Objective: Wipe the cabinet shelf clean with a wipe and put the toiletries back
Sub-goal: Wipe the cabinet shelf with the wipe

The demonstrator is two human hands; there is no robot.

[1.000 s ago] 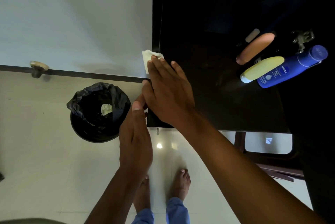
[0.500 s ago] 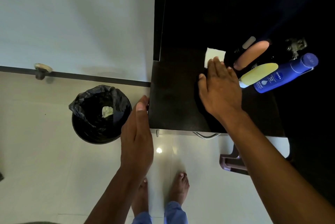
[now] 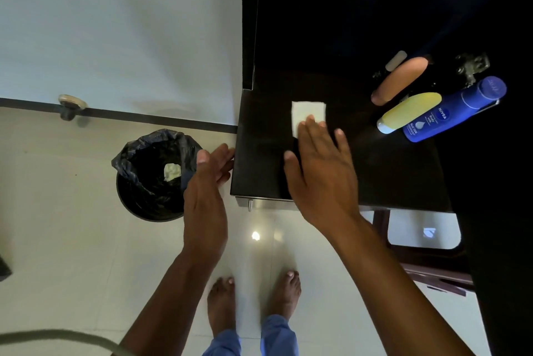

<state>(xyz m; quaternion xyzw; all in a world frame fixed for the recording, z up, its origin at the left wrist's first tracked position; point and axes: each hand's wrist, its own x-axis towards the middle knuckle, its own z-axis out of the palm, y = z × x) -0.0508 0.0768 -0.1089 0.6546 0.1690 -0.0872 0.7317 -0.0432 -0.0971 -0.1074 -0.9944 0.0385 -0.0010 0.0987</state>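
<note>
A white wipe lies flat on the dark cabinet shelf. My right hand presses on the wipe's near edge with its fingers spread flat. My left hand rests open against the shelf's left edge, holding nothing. At the shelf's right stand the toiletries: a blue Nivea bottle, a yellow bottle, a peach-coloured bottle and a small dark tube with a white cap.
A black bin lined with a bag stands on the floor to the left, a crumpled wipe inside it. A metal hinge is at the cabinet's right. A white wall is at the left. My bare feet stand below the shelf.
My right hand slid the wipe from the shelf's left edge to the right near the bottles, then back left toward the middle. My left hand stayed at the left edge.
</note>
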